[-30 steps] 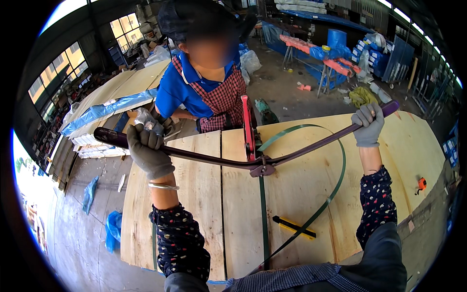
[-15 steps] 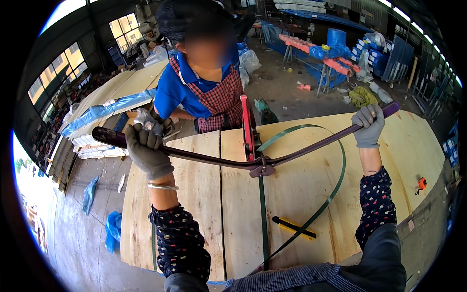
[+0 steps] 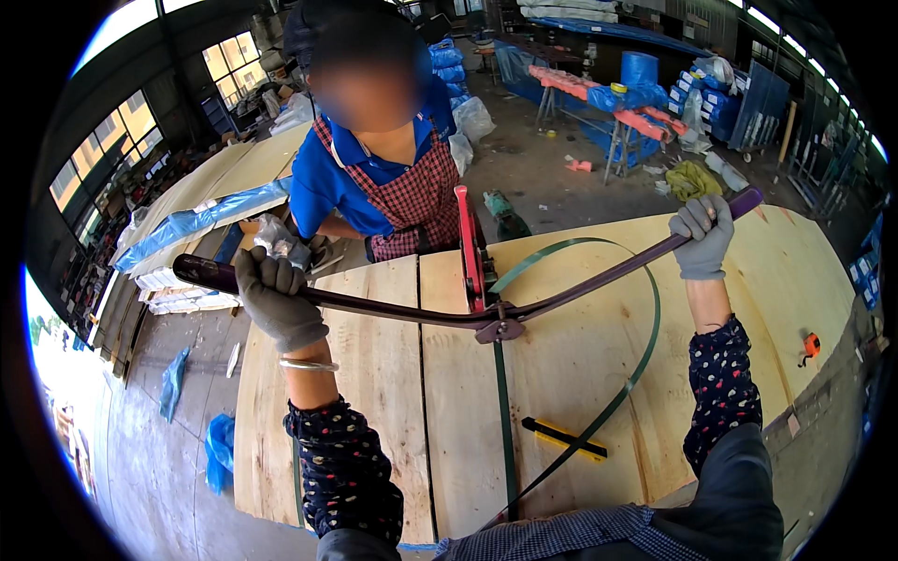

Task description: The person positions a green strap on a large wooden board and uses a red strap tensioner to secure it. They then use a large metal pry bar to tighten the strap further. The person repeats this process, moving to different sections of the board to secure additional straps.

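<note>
My left hand (image 3: 277,301), in a grey glove, grips the left handle of a long dark two-handled strap sealer (image 3: 496,323). My right hand (image 3: 702,237), also gloved, grips its right handle, spread wide. The tool's jaws sit on a green strap (image 3: 506,425) that runs down the middle of a stack of pale plywood sheets (image 3: 374,374). A red strap tensioner (image 3: 469,251) stands on the strap just beyond the jaws. A loose loop of strap (image 3: 645,327) curves to the right.
A person in a blue shirt and checked apron (image 3: 393,187) stands across the stack, hands near its far edge. A yellow-and-black tool (image 3: 564,438) lies on the wood near me. An orange tape measure (image 3: 810,346) sits at the right edge. Blue bags and trestles stand behind.
</note>
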Tool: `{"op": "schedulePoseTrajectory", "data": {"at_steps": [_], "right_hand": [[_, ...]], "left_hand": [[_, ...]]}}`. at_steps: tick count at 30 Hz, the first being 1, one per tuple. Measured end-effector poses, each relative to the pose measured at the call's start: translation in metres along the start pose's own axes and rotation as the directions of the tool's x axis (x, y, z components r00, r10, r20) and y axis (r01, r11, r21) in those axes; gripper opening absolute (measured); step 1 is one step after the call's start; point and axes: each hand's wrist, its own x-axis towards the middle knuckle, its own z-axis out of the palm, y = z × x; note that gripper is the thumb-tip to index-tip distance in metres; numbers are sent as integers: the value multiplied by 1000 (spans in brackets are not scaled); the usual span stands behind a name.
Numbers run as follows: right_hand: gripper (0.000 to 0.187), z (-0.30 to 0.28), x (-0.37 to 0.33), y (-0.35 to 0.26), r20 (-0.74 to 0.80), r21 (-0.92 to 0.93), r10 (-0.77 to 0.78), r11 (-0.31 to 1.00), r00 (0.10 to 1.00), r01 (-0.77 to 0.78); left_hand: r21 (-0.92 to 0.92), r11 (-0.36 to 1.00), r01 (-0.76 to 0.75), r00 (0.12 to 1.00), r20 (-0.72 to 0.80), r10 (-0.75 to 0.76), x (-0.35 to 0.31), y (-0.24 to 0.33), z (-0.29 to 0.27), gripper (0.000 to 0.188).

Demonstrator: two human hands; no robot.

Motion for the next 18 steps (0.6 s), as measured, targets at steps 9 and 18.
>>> {"op": "schedulePoseTrajectory", "data": {"at_steps": [9,18], "right_hand": [[33,0,1,-1,0,-11,3,1000,1000,-3],[33,-2,0,-2,-5,-7,-4,1000,1000,4]], "left_hand": [[-28,1000,5,1000,7,-5,0,0,-1,28],[3,1000,0,1000,-26,0,-1,0,6,27]]}}
